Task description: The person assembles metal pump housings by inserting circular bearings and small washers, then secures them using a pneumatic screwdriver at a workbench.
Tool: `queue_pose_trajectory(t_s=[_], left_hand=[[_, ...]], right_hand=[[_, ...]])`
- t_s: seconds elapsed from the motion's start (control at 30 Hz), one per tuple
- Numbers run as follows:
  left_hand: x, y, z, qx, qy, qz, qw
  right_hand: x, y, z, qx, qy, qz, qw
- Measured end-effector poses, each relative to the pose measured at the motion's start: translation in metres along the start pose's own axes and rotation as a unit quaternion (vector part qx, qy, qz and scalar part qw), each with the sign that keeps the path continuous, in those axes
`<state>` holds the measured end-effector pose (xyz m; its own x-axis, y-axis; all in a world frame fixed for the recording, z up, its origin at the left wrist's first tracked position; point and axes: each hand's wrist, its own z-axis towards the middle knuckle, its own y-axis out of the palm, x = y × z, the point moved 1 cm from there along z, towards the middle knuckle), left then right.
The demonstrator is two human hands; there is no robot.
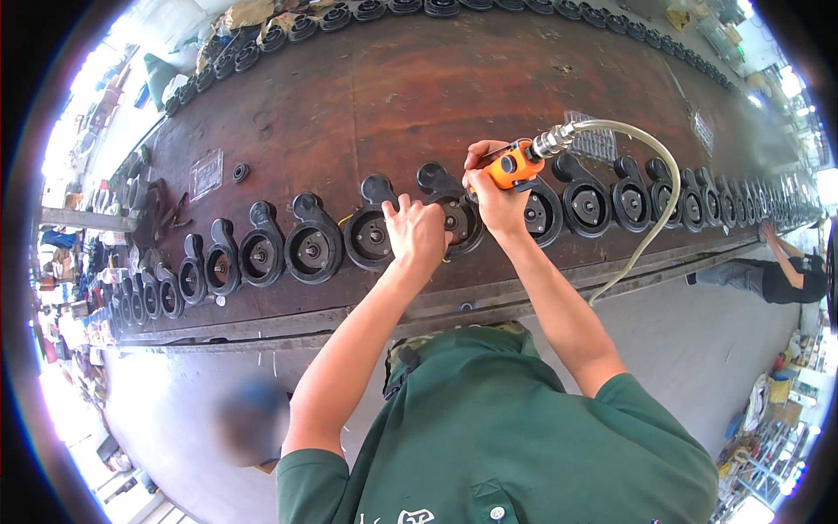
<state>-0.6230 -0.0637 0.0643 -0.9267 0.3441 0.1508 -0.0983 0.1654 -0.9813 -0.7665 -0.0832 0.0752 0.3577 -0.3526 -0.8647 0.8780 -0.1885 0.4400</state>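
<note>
In my right hand (497, 199) is an orange air tool (510, 168), fingers wrapped round its body. A metal coupling joins the tool to a clear hose (661, 160). The tool's nose is partly hidden and points toward a round black housing (463, 229) with a grey metal disc inside. My left hand (417, 231) lies over the left side of this housing, with bent fingers and the thumb at its rim. A similar housing (370, 237) stands just left of that hand. Another housing (543, 214) is partly behind my right wrist.
Like housings run along the near edge of the brown table (349, 105), with another row at the far edge. A clear plastic tray (207, 175) and a small black ring (240, 173) lie at left; another tray (594, 141) lies behind the hose. A co-worker (786, 271) works at far right.
</note>
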Motion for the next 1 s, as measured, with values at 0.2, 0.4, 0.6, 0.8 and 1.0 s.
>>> queue_pose_trajectory(t_s=[0.2,0.4,0.6,0.8,1.0], left_hand=[[-0.001,-0.002,-0.001,0.005,-0.001,-0.014,1.0],[-0.003,0.002,-0.001,0.002,-0.009,-0.021,1.0],[-0.005,0.002,-0.002,0.005,-0.012,-0.021,1.0],[-0.005,0.001,-0.003,0.008,-0.011,-0.024,1.0],[-0.004,0.002,-0.003,0.007,-0.01,-0.024,1.0]], right_hand=[[0.008,0.005,0.008,-0.023,-0.003,-0.012,1.0],[0.015,0.005,0.007,-0.029,0.003,-0.009,1.0],[0.015,0.005,0.007,-0.039,0.001,-0.018,0.999],[0.015,0.0,0.007,-0.037,0.0,-0.019,0.999],[0.019,0.0,0.007,-0.027,-0.012,-0.001,1.0]])
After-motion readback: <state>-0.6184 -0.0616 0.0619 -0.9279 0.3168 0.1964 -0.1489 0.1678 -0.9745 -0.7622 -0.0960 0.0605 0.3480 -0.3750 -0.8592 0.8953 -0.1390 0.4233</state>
